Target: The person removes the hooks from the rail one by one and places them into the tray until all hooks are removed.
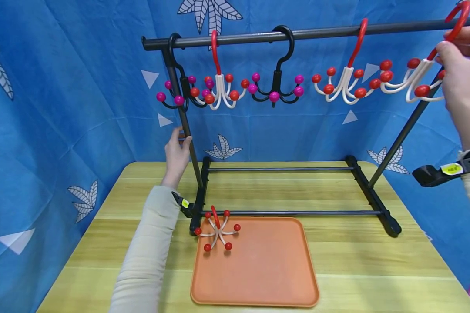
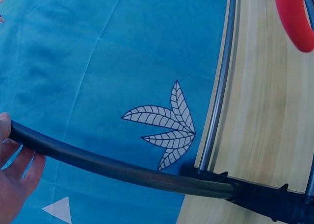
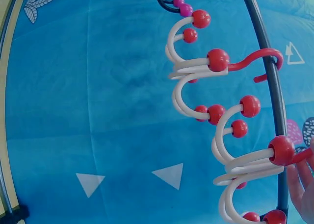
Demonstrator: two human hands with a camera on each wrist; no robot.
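Note:
A black rack stands on the table, and its top rail [image 1: 297, 34] carries several multi-arm hooks. My right hand [image 1: 454, 61] pinches a white hook with red balls [image 1: 415, 80] at the rail's far right, its red loop over the rail. In the right wrist view this hook [image 3: 250, 167] hangs beside my fingertips [image 3: 303, 185], with a similar hook [image 3: 196, 67] farther along the rail [image 3: 267, 62]. My left hand [image 1: 177, 150] grips the rack's left post [image 1: 188, 134]. The left wrist view shows my fingers [image 2: 17, 170] round that post [image 2: 122, 171]. Another red-and-white hook [image 1: 217, 228] lies on the orange tray [image 1: 266, 269].
Two black hooks with magenta balls [image 1: 276, 82] [image 1: 180, 91] and two more red-and-white ones [image 1: 221, 89] [image 1: 344, 84] hang on the rail. The rack's black feet [image 1: 372, 195] rest on the wooden table [image 1: 376, 269]. Blue patterned cloth [image 1: 62, 108] encloses the back and sides.

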